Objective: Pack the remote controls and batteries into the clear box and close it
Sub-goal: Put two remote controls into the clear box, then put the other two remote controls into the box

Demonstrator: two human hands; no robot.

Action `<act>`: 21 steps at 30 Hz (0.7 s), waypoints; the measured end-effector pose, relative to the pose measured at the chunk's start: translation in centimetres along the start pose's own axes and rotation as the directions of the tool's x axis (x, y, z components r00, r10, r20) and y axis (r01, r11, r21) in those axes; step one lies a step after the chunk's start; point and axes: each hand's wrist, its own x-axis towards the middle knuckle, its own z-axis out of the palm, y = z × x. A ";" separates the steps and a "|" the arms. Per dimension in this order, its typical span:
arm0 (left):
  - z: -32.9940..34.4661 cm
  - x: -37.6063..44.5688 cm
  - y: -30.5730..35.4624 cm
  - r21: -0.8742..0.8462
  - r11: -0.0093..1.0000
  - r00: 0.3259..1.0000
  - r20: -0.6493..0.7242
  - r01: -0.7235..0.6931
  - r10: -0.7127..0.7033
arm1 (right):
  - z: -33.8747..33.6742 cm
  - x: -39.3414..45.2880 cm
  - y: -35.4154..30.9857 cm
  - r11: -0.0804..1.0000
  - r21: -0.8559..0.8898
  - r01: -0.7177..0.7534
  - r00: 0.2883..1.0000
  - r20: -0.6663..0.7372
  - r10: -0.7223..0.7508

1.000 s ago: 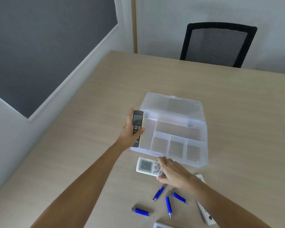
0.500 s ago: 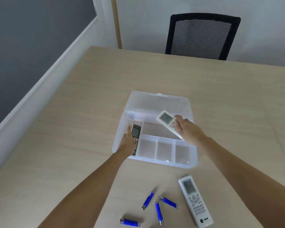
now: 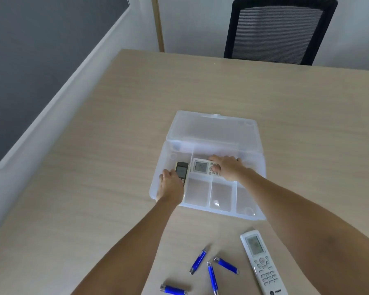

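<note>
White remote (image 3: 262, 262) | logo unreadable | on table (image 3: 115, 167) beside blue batteries (image 3: 211, 269)

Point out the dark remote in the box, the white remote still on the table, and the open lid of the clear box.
Dark rectangular remote control (image 3: 182, 169), head view, on its screen.
Long white remote control (image 3: 262, 264), head view, on its upper keypad.
Clear plastic box lid (image 3: 215, 129), head view, on the lid's inner face.

Black mesh chair (image 3: 279, 30) behind table (image 3: 115, 145)
</note>
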 end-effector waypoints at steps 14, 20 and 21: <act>-0.3 -6.2 -2.1 -0.209 0.810 0.794 -0.436 -0.548 0.424 | -1.0 -9.7 0.7 0.953 0.261 0.155 0.910 -0.413 -0.035; 1.3 -12.0 -5.1 -0.109 0.777 0.776 -0.231 -0.620 0.587 | 3.7 -18.6 3.6 0.927 0.347 0.144 0.845 -0.531 0.068; 1.7 -13.0 -5.4 -0.092 0.771 0.772 -0.171 -0.631 0.612 | 4.8 -19.8 3.9 0.925 0.364 0.110 0.854 -0.510 0.099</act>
